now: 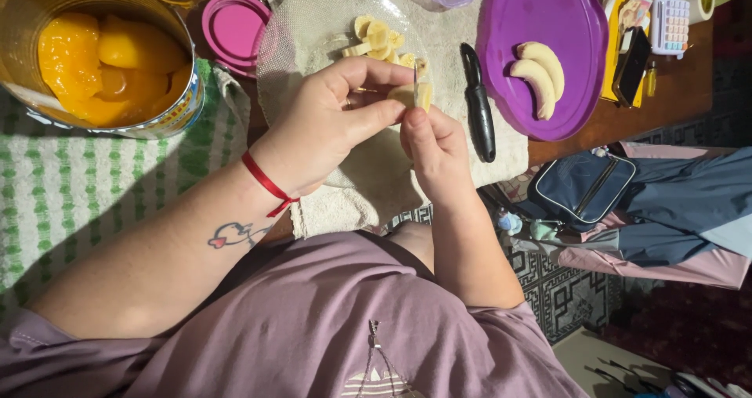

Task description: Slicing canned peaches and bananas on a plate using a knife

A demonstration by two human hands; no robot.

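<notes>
On the purple plate (540,22), two peeled bananas (536,73); both hands cut one piece (413,95).

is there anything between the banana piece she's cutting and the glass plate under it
Nothing visible. The banana piece, pinched by the left hand and right hand, hangs over the glass plate, whose bare part lies below; earlier slices sit farther back.

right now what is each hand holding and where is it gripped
Left hand pinches the banana piece at its near end. Right hand holds a small knife, blade up; its handle is hidden.
</notes>
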